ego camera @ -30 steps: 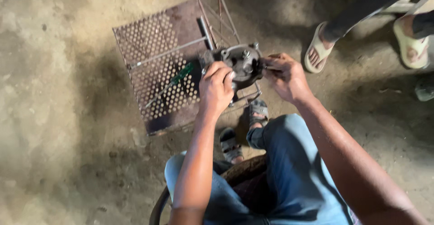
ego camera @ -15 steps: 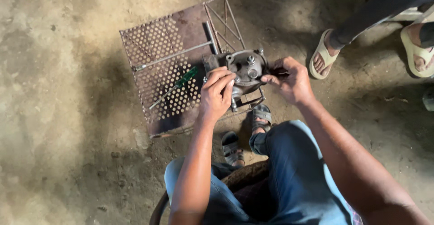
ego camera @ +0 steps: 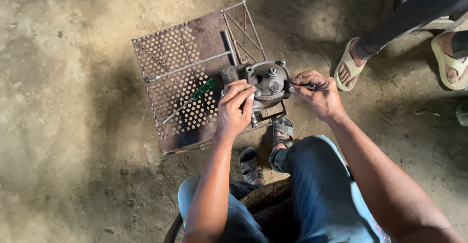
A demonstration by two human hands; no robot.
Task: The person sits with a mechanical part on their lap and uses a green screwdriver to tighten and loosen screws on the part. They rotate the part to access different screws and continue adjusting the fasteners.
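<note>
A grey round metal machine part point(ego camera: 267, 81) with bolts on its face rests at the right edge of a rusty perforated metal stand point(ego camera: 170, 62). My left hand point(ego camera: 235, 107) grips the part's near left side. My right hand point(ego camera: 317, 94) is closed on a thin dark tool point(ego camera: 296, 84) whose tip touches the part's right side. A green-handled screwdriver point(ego camera: 191, 99) lies on the stand, left of my left hand. A long metal rod point(ego camera: 187, 67) lies across the stand behind it.
Another person's sandalled feet point(ego camera: 350, 63) stand on the dirt floor at the upper right. My own sandalled feet point(ego camera: 265, 150) are just below the stand. My knees in blue jeans point(ego camera: 312, 184) fill the lower middle.
My right hand has shifted a little at the part's right side with the thin tool. My left hand stays on the part. The view has moved slightly.
</note>
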